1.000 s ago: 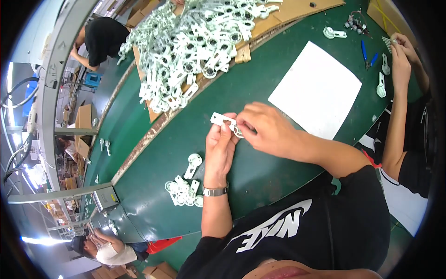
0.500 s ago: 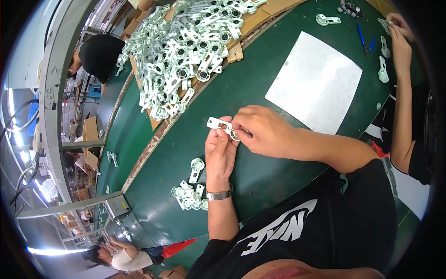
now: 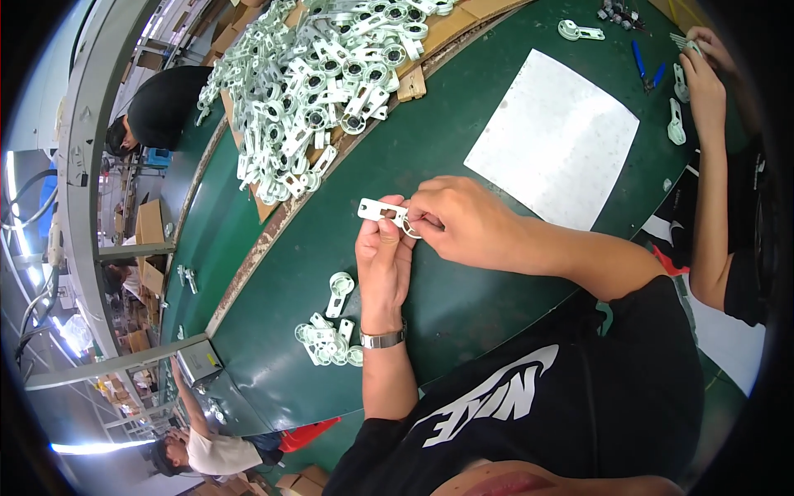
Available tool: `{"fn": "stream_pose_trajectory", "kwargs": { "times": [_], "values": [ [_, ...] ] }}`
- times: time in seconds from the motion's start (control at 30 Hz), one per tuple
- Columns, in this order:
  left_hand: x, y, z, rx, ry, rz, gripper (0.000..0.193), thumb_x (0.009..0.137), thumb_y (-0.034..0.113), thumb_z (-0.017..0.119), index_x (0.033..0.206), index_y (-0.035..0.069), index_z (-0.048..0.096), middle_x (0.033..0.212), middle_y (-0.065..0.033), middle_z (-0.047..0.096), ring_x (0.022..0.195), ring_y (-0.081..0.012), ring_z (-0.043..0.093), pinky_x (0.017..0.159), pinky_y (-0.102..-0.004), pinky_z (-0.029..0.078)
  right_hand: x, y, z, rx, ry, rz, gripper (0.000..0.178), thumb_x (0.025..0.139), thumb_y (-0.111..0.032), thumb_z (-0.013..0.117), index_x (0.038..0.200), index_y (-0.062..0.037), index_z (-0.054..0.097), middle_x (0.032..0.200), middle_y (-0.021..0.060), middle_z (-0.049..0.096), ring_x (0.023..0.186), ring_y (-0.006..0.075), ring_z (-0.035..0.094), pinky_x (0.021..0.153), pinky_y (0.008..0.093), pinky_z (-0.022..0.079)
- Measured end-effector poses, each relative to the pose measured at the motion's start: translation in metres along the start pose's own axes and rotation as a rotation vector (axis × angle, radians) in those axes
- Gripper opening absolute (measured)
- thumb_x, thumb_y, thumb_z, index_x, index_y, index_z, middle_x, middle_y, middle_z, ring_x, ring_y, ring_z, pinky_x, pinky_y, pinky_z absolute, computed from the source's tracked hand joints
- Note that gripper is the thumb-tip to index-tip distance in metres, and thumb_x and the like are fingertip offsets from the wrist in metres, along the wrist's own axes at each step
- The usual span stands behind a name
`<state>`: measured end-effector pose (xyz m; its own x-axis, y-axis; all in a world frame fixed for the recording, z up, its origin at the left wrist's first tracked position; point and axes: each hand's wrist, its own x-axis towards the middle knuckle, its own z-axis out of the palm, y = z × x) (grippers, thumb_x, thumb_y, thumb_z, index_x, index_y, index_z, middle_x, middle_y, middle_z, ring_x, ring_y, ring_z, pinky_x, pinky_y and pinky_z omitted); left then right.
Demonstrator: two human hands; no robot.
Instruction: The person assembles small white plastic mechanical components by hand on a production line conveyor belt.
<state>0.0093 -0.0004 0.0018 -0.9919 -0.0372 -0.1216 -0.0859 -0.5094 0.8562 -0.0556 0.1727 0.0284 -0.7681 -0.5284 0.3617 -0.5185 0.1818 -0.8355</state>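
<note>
From the head camera, a person's left hand (image 3: pixel 383 256) holds a pale slotted part (image 3: pixel 372 209) above a green workbench (image 3: pixel 463 331), thumb on the near face and fingers behind, the grip closed around it. The right hand (image 3: pixel 455 219) bends over the part's ring-shaped end, thumb and forefinger drawn nearly together; its fingertips and the knuckles above them cover much of the ring, and whether they pinch the rim or some smaller piece cannot be told. A metal watchband (image 3: pixel 383 339) circles the left wrist, its face out of sight. Beside that forearm lies a small cluster of similar parts (image 3: pixel 331 341), overlapping too closely to count. Beyond, a large heap of parts (image 3: pixel 331 91) on cardboard (image 3: pixel 463 25) is cut off by the upper edge. A white sheet (image 3: pixel 554 140) lies right of the hands. At far right, a co-worker's hands (image 3: pixel 703 78), near blue-handled pliers (image 3: pixel 648 68), hold something too small to identify, with dark shadow swallowing the worker's torso.
</note>
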Motion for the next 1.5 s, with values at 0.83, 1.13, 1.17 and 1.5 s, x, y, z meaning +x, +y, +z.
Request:
{"fn": "stream_pose_trajectory", "kwargs": {
  "times": [0.83,1.13,1.17,1.5],
  "values": [
    [0.004,0.003,0.002,-0.019,-0.026,0.081,0.042,0.104,0.029,0.060,0.134,0.000,0.053,0.126,-0.0088,0.062,0.114,-0.0211,0.062,0.100,-0.0419,0.052,0.003,-0.006,-0.003,-0.157,0.097,-0.159,0.006,0.086,0.003,0.065,0.091,0.0009,0.062,0.088,0.0132,0.059,0.085,0.0324,0.056,0.074,0.0426,0.049],
    [0.004,0.002,0.000,-0.070,-0.066,0.057,0.040,0.106,0.026,0.058,0.134,-0.001,0.053,0.122,-0.0108,0.064,0.112,-0.0217,0.064,0.099,-0.0391,0.053,0.005,-0.008,-0.004,-0.127,0.067,-0.159,0.004,0.086,0.002,0.065,0.089,0.0009,0.062,0.085,0.0122,0.059,0.084,0.0317,0.055,0.074,0.0427,0.048],
    [0.004,0.002,0.000,-0.070,-0.066,0.059,0.040,0.106,0.026,0.058,0.134,-0.001,0.053,0.122,-0.0108,0.064,0.112,-0.0217,0.064,0.099,-0.0391,0.053,0.005,-0.008,-0.004,-0.128,0.067,-0.161,0.004,0.086,0.002,0.065,0.089,0.0009,0.062,0.085,0.0122,0.059,0.084,0.0317,0.055,0.074,0.0427,0.048],
    [0.005,0.007,0.006,-0.009,0.050,0.074,0.041,0.105,0.024,0.059,0.138,0.000,0.051,0.123,-0.0119,0.065,0.112,-0.0217,0.065,0.098,-0.0388,0.056,0.006,-0.011,-0.001,0.072,0.122,-0.101,0.046,0.083,0.016,0.062,0.122,-0.0021,0.048,0.108,0.0135,0.057,0.100,0.0256,0.064,0.083,0.0362,0.054]
  ]
}}
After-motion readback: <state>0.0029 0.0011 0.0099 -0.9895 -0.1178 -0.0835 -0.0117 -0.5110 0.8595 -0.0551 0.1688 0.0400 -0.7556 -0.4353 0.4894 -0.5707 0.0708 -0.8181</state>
